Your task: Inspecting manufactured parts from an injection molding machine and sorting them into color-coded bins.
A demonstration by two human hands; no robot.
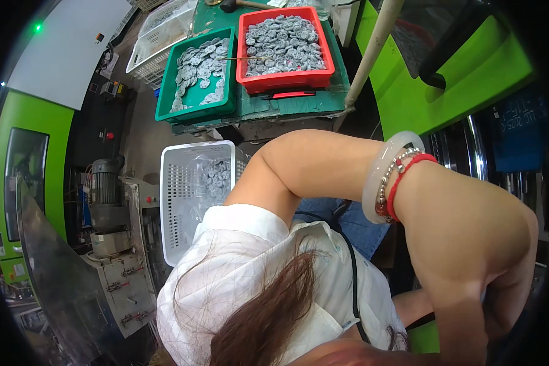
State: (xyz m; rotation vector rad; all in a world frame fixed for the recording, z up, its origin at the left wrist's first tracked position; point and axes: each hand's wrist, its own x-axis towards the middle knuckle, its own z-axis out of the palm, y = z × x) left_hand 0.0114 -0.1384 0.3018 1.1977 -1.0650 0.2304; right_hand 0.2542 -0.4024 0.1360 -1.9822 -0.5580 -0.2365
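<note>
My left arm reaches across to the right, with a pale bangle [374, 177], a silver bead bracelet and a red cord bracelet [398, 183] at the wrist. My left hand [470, 244] is large and close at the lower right, its back toward me. Its fingers bend downward and look closed. Whatever lies between them is hidden, and the fingertips run into the dark rim. Behind it, a short stretch of another forearm [412, 305] shows, apparently my right; my right hand itself is out of sight. The green machine [457, 104] is nearest to the left hand.
On a green table [262, 110], a red bin [287, 80] and a green bin [195, 113] hold many small grey round parts. A white basket [174, 201] with bagged grey parts stands below. Machinery with a motor [107, 183] is at left; a pale pole [372, 58] rises by the table.
</note>
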